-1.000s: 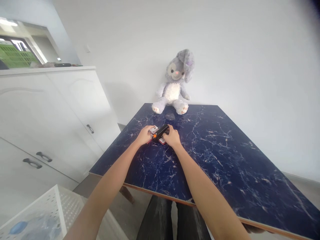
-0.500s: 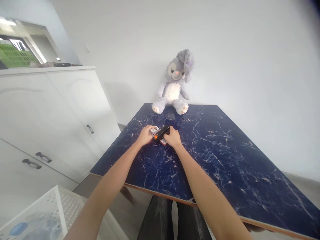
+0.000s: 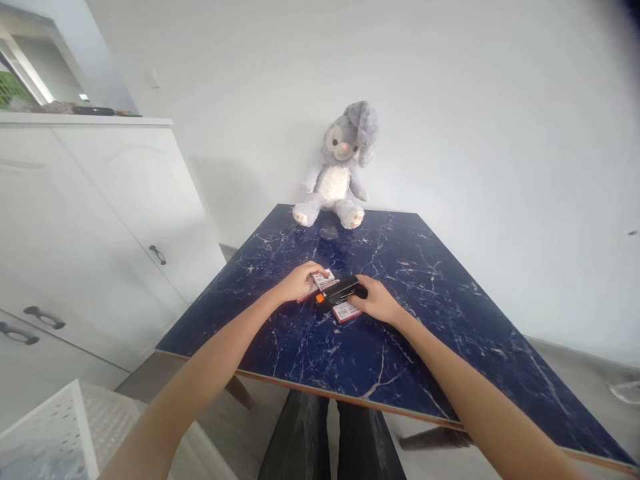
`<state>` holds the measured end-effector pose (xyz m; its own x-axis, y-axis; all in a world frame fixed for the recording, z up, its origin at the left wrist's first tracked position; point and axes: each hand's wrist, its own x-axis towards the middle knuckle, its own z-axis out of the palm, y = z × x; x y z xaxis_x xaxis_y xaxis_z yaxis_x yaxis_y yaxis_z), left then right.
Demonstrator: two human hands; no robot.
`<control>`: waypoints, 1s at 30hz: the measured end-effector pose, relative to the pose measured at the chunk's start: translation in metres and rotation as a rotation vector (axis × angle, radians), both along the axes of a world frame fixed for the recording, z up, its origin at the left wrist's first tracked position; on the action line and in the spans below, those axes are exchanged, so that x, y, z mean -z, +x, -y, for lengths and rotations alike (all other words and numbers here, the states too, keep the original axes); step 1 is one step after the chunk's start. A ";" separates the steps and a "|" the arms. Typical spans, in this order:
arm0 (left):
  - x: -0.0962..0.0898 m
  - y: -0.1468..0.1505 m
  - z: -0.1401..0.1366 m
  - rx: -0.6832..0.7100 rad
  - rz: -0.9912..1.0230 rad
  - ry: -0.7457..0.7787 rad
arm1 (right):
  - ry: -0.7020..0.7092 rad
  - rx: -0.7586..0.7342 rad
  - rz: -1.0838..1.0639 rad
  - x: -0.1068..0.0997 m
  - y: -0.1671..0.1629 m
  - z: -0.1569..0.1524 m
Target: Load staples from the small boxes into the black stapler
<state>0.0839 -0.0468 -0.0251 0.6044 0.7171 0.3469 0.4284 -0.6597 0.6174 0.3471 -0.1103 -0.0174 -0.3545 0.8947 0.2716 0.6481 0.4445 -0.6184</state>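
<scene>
My right hand (image 3: 376, 300) grips a black stapler (image 3: 340, 291) with an orange tip at its left end. The stapler is tilted over the small cardboard boxes on the blue marbled table (image 3: 325, 360). Part of one white-and-red box (image 3: 345, 311) shows below the stapler, by my right fingertips. My left hand (image 3: 301, 281) has its fingers closed on another small white-and-red box (image 3: 323, 278), left of the stapler. More red-edged box shows under the left fingers; how many boxes lie there I cannot tell.
A grey-and-white plush rabbit (image 3: 335, 170) sits at the table's far edge against the wall. White cabinets (image 3: 100, 220) with dark handles stand to the left. A white perforated basket (image 3: 85, 427) is at the lower left.
Both hands, the stapler and the boxes show lower and larger, nearer to me. My right hand has shifted rightward with the stapler, which lies flatter. The whole view has also shifted a little.
</scene>
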 end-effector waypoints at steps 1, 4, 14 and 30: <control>0.000 0.003 0.003 0.014 -0.004 0.000 | 0.000 -0.014 0.008 -0.002 0.003 0.005; 0.000 0.009 0.008 0.020 -0.009 0.006 | -0.032 -0.046 0.022 -0.008 0.007 0.011; -0.019 -0.006 0.005 -0.068 -0.057 -0.158 | -0.043 -0.053 0.082 -0.015 0.012 0.012; -0.021 -0.001 0.016 0.115 -0.215 -0.129 | -0.161 -0.086 0.064 -0.024 0.021 0.014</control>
